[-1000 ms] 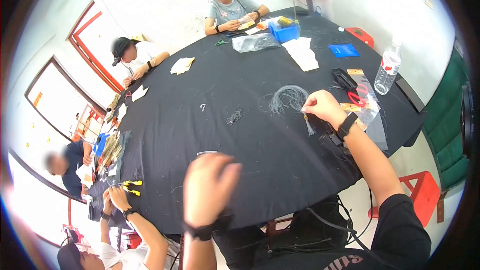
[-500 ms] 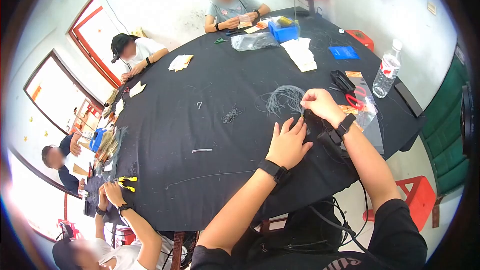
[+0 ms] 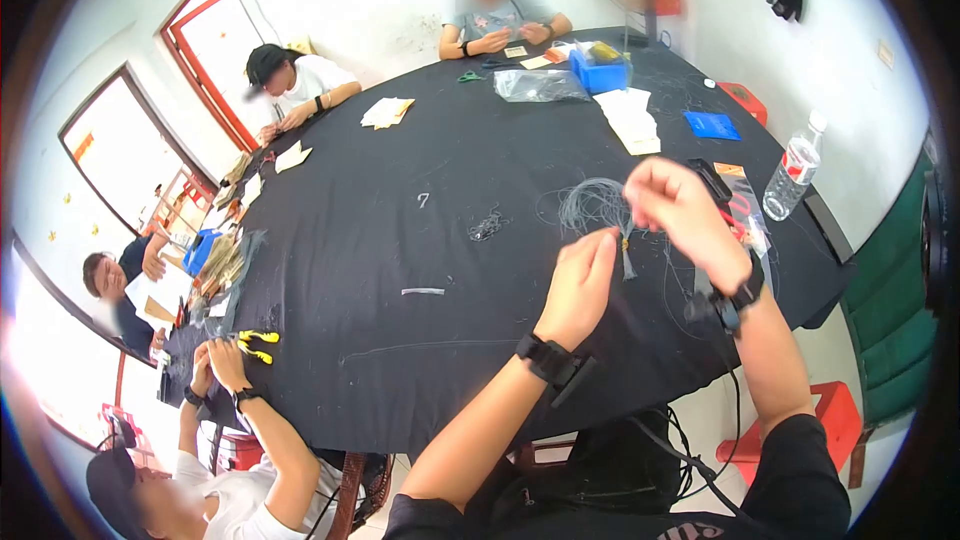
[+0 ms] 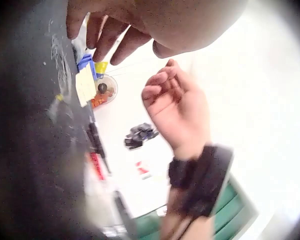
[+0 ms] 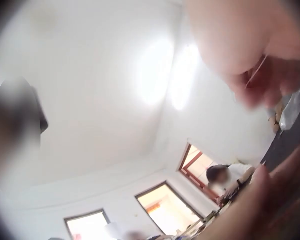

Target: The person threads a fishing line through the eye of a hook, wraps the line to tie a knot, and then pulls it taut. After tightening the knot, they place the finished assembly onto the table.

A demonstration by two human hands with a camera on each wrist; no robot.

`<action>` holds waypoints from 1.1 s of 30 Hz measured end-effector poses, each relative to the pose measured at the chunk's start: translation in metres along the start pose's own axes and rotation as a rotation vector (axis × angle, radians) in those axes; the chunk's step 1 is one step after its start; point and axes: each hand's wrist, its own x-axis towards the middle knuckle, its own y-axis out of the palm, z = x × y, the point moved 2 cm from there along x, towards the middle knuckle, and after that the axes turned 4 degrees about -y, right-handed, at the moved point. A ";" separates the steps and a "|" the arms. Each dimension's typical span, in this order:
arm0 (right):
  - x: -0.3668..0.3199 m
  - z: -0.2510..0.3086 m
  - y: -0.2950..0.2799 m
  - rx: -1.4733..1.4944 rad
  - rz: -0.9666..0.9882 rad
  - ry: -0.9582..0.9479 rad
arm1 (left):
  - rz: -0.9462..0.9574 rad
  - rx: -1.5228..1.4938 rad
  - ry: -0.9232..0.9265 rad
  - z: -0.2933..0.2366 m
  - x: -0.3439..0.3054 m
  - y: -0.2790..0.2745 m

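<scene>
A loose coil of thin grey line [image 3: 585,205] lies on the black cloth, its short tail [image 3: 628,262] bound with something yellowish. Above the coil's right side, my right hand [image 3: 680,210] is raised with fingers curled in. A fine strand [image 5: 257,70] shows against its fingers in the right wrist view. My left hand [image 3: 578,285] hovers just left of the tail. Its fingers [image 4: 107,40] are loosely bent and apart, with nothing seen between them. Left of the coil lie a small dark tangle [image 3: 488,224] and a short pale bundle [image 3: 423,291].
A water bottle [image 3: 795,168], red scissors [image 3: 738,220] and plastic packets [image 3: 755,205] lie to the right. Farther back are paper slips [image 3: 630,120], a clear bag [image 3: 540,86] and a blue box [image 3: 600,73]. Several people work around the black-covered table [image 3: 340,240].
My left hand came from the front middle of the table over to the coil's tail, then drew slightly down. My right hand lifted off the coil and moved right.
</scene>
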 end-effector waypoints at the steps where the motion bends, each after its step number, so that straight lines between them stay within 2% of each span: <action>1: -0.012 0.005 0.015 -0.016 0.061 0.028 | 0.056 -0.305 -0.138 -0.010 -0.006 0.000; 2: -0.023 0.008 0.027 -0.031 0.123 0.056 | 0.098 -0.483 -0.230 -0.005 -0.009 -0.001; 4: -0.045 0.010 0.048 -0.229 0.211 -0.057 | 0.180 -0.838 -0.398 0.001 -0.014 -0.006; 5: -0.053 0.013 0.056 -0.275 0.234 -0.043 | 0.216 -0.809 -0.393 -0.003 -0.017 -0.012; 7: -0.068 0.017 0.069 -0.314 0.292 0.002 | 0.092 -0.808 -0.398 -0.013 -0.027 -0.019; 13: -0.095 0.022 0.096 -0.398 0.563 0.069 | -0.059 -0.799 -0.416 0.004 -0.044 -0.059; 15: -0.105 0.015 0.107 -0.410 0.699 -0.028 | -0.100 -0.752 -0.413 0.009 -0.047 -0.072; 22: -0.135 0.003 0.151 -0.416 1.023 -0.056 | -0.069 -0.550 -0.370 0.026 -0.052 -0.092; 24: -0.134 -0.002 0.160 -0.514 1.123 -0.063 | -0.019 -0.529 -0.312 0.031 -0.055 -0.092; 25: -0.128 0.000 0.160 -0.487 1.148 -0.039 | -0.043 -0.554 -0.337 0.034 -0.057 -0.089; 27: -0.103 0.010 0.156 -0.434 1.202 0.017 | -0.075 -0.526 -0.270 0.036 -0.057 -0.093; 29: -0.055 0.027 0.142 -0.505 1.142 0.112 | -0.114 -0.505 -0.236 0.039 -0.056 -0.100; 32: 0.014 0.013 0.113 -0.518 0.899 0.049 | -0.175 -0.578 -0.236 0.037 -0.057 -0.106; 33: 0.034 0.002 0.103 -0.351 0.820 0.216 | -0.159 -0.596 -0.216 0.038 -0.057 -0.106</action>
